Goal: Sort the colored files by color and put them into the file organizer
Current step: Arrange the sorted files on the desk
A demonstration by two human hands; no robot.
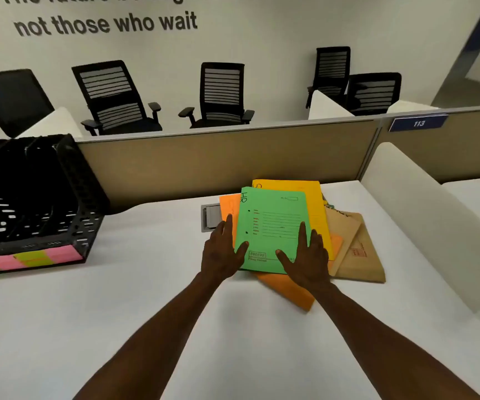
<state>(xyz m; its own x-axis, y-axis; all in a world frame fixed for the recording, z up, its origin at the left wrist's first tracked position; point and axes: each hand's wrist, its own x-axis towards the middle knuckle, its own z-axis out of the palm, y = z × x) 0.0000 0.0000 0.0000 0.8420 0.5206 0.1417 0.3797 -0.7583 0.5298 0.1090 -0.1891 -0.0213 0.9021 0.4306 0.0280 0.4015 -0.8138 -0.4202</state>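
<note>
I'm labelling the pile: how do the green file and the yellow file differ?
The green file lies on top, fully visible, with "HR" handwritten and printed lines; the yellow file sits beneath, mostly covered, sticking out further back. Both hands touch the green file's lower edges; neither touches the yellow. Both lie flat.

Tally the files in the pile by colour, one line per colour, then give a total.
Green file: 1
Yellow file: 1
Orange files: at least 1; overlap hides whether the orange edges are one file
Brown files: 2 visible
Total: at least 5 showing
</note>
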